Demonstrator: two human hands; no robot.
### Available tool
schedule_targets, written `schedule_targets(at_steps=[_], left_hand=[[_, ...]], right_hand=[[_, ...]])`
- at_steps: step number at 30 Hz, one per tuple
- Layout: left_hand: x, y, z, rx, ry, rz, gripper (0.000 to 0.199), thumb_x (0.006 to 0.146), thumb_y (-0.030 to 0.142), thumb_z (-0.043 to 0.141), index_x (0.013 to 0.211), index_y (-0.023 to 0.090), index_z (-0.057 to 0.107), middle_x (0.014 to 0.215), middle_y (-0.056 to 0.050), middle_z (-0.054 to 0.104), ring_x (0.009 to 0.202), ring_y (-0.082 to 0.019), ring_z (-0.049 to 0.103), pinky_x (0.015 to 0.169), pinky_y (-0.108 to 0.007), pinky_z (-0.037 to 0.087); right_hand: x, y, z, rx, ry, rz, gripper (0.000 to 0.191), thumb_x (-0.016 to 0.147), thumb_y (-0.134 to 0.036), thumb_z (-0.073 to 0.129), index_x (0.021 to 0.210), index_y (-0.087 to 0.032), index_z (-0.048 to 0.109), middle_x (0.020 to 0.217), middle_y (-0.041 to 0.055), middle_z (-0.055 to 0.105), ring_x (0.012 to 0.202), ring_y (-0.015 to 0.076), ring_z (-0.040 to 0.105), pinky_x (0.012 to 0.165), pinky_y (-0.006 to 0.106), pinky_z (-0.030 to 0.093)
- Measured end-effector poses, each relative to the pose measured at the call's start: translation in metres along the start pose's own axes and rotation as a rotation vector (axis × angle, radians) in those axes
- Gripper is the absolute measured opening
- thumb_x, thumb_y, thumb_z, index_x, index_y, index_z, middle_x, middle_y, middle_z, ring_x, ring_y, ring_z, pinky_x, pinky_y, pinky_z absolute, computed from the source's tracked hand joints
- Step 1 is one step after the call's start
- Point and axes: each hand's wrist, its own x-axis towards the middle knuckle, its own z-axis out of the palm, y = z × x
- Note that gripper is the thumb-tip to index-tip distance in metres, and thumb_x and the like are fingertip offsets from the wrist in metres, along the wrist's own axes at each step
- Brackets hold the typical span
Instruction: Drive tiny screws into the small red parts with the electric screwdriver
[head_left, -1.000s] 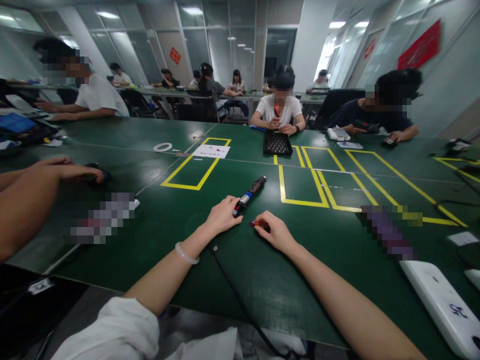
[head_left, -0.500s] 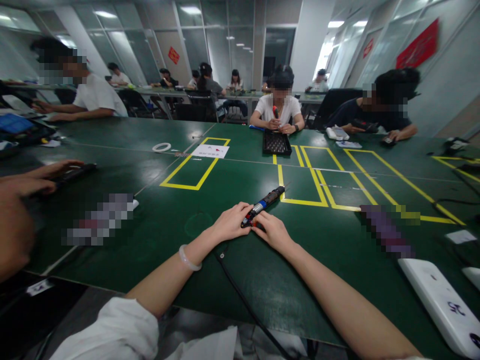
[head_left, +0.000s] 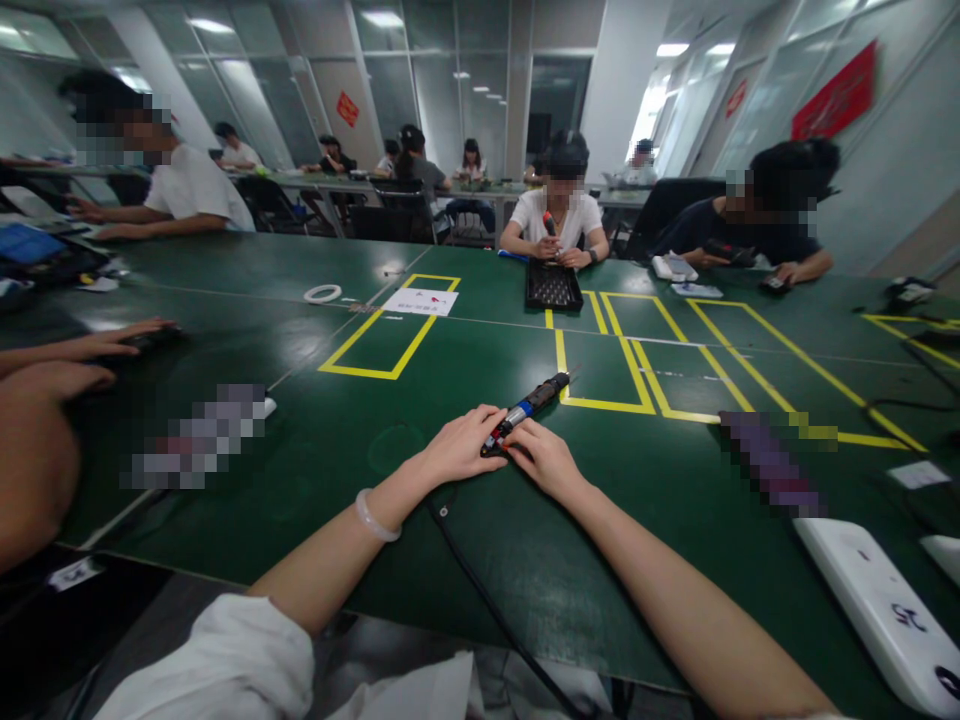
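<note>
An electric screwdriver (head_left: 538, 398) lies aslant on the green table in front of me, its thin bit pointing away to the right. Its casing looks partly open, showing a silver and blue motor section and small red parts near the rear. My left hand (head_left: 466, 447) is closed around the rear end from the left side. At that same end, my right hand (head_left: 551, 462) has its fingers pinched together against the inner parts. What lies between those right fingertips is hidden. A black cable (head_left: 480, 585) runs from near my left wrist over the table edge.
A white power bank-like case (head_left: 874, 610) lies at the right, beside a blurred-out flat object (head_left: 772, 465). Yellow tape outlines (head_left: 607, 405) mark the green table (head_left: 360, 550). A co-worker's hands (head_left: 97, 345) are at the left; a black tray (head_left: 553, 288) stands before a person opposite.
My right fingers have shifted slightly at the screwdriver's rear, and the dark piece seen under them is now mostly hidden. My left hand and the screwdriver stay in place.
</note>
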Motion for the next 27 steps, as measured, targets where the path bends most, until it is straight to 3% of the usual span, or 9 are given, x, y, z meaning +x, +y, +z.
schedule_targets(at_steps=[6,15,22,27], left_hand=[[-0.001,0.005,0.000,0.004,0.009,-0.037,0.055,0.090,0.044,0.052,0.139,0.022,0.039,0.137,-0.010,0.046,0.117,-0.024,0.054,0.098,-0.035,0.046],[0.000,0.002,0.001,0.016,0.013,-0.051,0.058,0.091,0.047,0.051,0.142,0.023,0.038,0.135,-0.010,0.047,0.116,-0.024,0.054,0.098,-0.034,0.046],[-0.002,-0.016,-0.006,0.069,-0.005,-0.089,0.060,0.090,0.051,0.052,0.143,0.025,0.039,0.138,-0.009,0.046,0.116,-0.024,0.054,0.096,-0.034,0.045],[-0.010,-0.045,-0.021,0.102,-0.013,-0.239,0.061,0.090,0.056,0.046,0.143,0.026,0.039,0.139,-0.008,0.045,0.118,-0.025,0.053,0.093,-0.034,0.047]], right_hand=[[0.001,0.000,-0.001,0.022,-0.013,0.022,0.011,0.092,-0.016,0.054,0.094,-0.022,0.063,0.100,0.0052,0.062,0.092,0.0182,0.060,0.081,0.028,0.048],[0.000,-0.005,-0.008,0.015,-0.013,0.062,0.011,0.092,-0.018,0.053,0.098,-0.022,0.062,0.099,0.0048,0.063,0.086,0.0173,0.060,0.076,0.028,0.047],[-0.004,-0.005,-0.014,-0.003,-0.045,0.105,0.010,0.092,-0.019,0.053,0.098,-0.020,0.061,0.091,0.0031,0.061,0.081,0.0160,0.059,0.075,0.027,0.046],[-0.006,-0.003,-0.014,0.011,-0.058,0.113,0.012,0.093,-0.020,0.052,0.100,-0.021,0.061,0.090,0.0030,0.060,0.081,0.0153,0.059,0.076,0.027,0.046]])
